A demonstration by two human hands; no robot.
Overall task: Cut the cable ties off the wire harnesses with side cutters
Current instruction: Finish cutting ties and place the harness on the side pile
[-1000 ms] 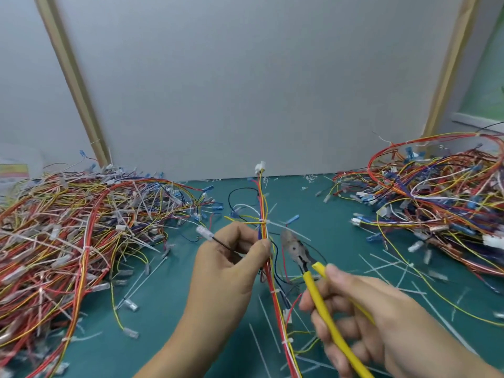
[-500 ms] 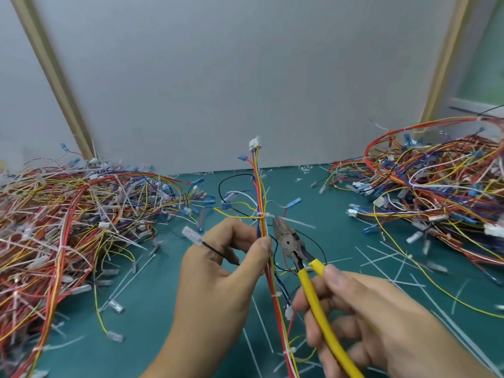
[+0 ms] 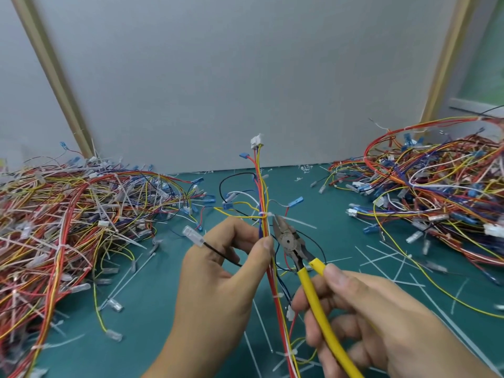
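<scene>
Even, soft lighting; faint shadows, edges bowed by wide-angle, corners blurred.

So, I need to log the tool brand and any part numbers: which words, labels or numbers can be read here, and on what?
None can be read.
The side cutters show no legible brand on the head or the yellow handles.
The white connector on top of the harness has no readable marking.
Connectors in the left wire pile and the right wire pile are too small and blurred.
</scene>
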